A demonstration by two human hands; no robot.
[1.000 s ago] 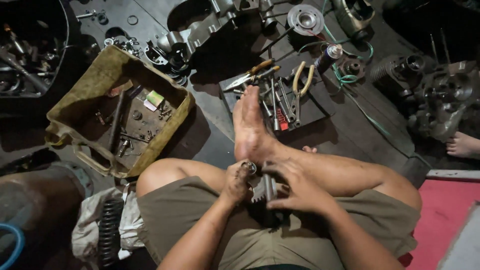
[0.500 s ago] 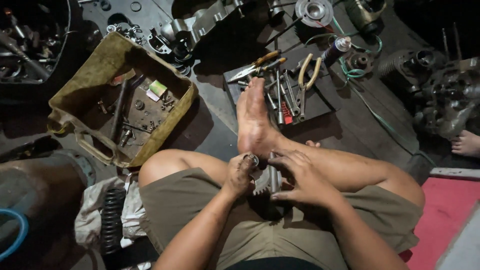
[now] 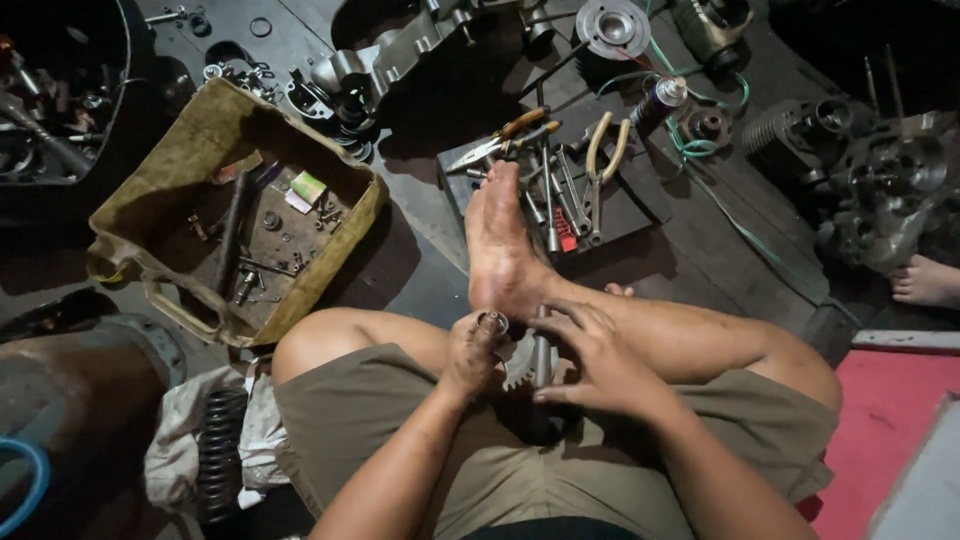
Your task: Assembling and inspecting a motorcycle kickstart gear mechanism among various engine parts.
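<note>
Head view shows little change over the last second: the person sits cross-legged on the dark floor point(image 3: 420, 270) as before, both hands meeting over the lap just near the sole of the bare foot point(image 3: 500, 250), and only the camera has drifted slightly, so the work in hand appears to be a slow, fine fitting rather than a big move. The left hand point(image 3: 468, 352) pinches a small shiny metal ring point(image 3: 493, 321) between greasy fingertips, holding it just above the heel as it did a moment ago. The right hand point(image 3: 590, 360) is closed around a dull steel shaft point(image 3: 541, 352) standing nearly upright, with a toothed gear point(image 3: 518, 362) showing pale and jagged between the two hands; ring and shaft are very near, though whether they touch I cannot tell. Both hands look blackened with oil. Farther off on the left sits a worn, yellowish plastic container point(image 3: 215, 120) cut open as a tray, scattered with bolts and small hardware. Beyond the foot lies a flat dark tray of tools point(image 3: 620, 215), with yellow-handled pliers point(image 3: 604, 146), wrenches and sockets in bare steel. At far right are cast grey engine parts point(image 3: 880, 190), rough and finned, and a green wire point(image 3: 735, 225) trails across the floor. A black coil spring point(image 3: 218, 455) rests on a crumpled pale rag point(image 3: 175, 445) at near left.
</note>
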